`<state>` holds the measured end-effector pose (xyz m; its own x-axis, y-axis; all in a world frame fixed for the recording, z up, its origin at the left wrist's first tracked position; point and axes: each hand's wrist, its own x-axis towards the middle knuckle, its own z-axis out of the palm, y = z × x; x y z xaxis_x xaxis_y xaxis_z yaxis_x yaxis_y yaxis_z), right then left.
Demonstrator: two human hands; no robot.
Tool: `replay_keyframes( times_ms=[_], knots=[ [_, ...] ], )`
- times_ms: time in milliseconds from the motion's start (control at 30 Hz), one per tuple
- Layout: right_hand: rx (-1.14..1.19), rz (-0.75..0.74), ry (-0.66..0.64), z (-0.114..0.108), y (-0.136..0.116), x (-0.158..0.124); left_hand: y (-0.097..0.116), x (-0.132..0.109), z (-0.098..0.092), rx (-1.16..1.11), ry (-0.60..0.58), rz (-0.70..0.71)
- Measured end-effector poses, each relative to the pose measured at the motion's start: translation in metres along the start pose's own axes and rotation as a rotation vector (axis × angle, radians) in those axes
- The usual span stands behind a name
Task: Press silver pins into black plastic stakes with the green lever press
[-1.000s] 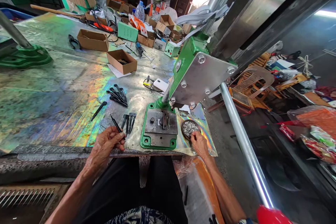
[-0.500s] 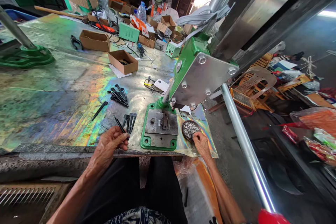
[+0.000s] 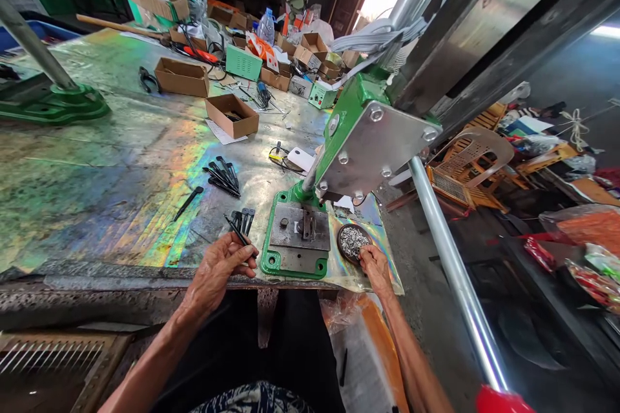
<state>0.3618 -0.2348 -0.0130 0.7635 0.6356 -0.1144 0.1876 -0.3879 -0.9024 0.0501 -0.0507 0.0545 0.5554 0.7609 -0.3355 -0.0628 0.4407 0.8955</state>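
My left hand [image 3: 225, 269] grips a slim black stick-like piece [image 3: 235, 230], its tip pointing up and away from me. Several similar black pieces [image 3: 246, 218] lie right behind it, beside the green base [image 3: 271, 262] of a hand press. In the press's metal fixture [image 3: 306, 227] a small slotted block stands. At the round dark dish [image 3: 340, 246], full of small silvery metal bits [image 3: 353, 240], my right hand [image 3: 376, 268] has its fingertips pinched together at the near right rim. Whatever is between those fingertips is too small to make out.
Above the base hangs the press head with its steel plate [image 3: 361, 145]; a long lever [image 3: 458, 277] slants down on the right. Farther back lie a heap of black pieces [image 3: 223, 175], a single one [image 3: 188, 203], open cardboard boxes [image 3: 232, 115] and pliers [image 3: 148, 80].
My left hand has shifted slightly right towards the press base, still holding the black piece. My right hand stays at the dish. The whole view has moved a little.
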Motion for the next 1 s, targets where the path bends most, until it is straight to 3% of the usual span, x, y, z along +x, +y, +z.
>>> replay_keyframes(
  times_ms=[167, 367, 500, 1000],
  knots=[
    [0.179, 0.033, -0.104, 0.017, -0.038, -0.02, 0.005, -0.005, 0.024, -0.111, -0.073, -0.017],
    [0.386, 0.028, -0.424, 0.065, -0.109, -0.075, 0.004, -0.011, 0.049, -0.329, -0.152, -0.074],
    [0.494, 0.035, -0.586, 0.088, -0.138, -0.1, 0.001, -0.013, 0.055, -0.478, -0.18, -0.12],
    [0.437, 0.024, -0.61, 0.099, -0.14, -0.102, -0.006, -0.014, 0.053, -0.531, -0.199, -0.13]
  ],
)
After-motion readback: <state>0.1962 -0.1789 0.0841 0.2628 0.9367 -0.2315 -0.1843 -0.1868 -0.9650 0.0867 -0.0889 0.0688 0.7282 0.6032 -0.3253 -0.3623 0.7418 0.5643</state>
